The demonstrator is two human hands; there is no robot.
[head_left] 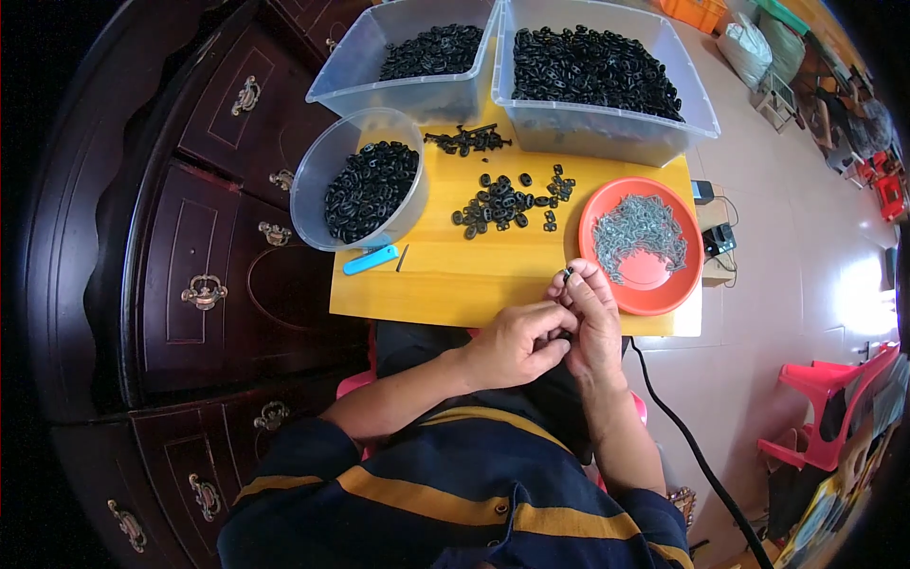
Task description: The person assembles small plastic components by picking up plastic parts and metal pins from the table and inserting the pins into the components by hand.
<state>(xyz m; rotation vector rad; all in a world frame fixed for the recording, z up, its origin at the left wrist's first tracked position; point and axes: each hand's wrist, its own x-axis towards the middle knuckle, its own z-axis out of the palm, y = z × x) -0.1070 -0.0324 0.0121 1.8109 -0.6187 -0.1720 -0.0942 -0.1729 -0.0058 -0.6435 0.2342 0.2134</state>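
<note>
Head view: a small black part is pinched by the right hand, the left hand closed beside it. Many loose black pieces and grey metal clips are left on the far table.

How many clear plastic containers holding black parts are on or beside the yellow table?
3: a round tub at the table's left edge, a rectangular bin at the back left, and a larger rectangular bin at the back right. None looks hidden.
</note>
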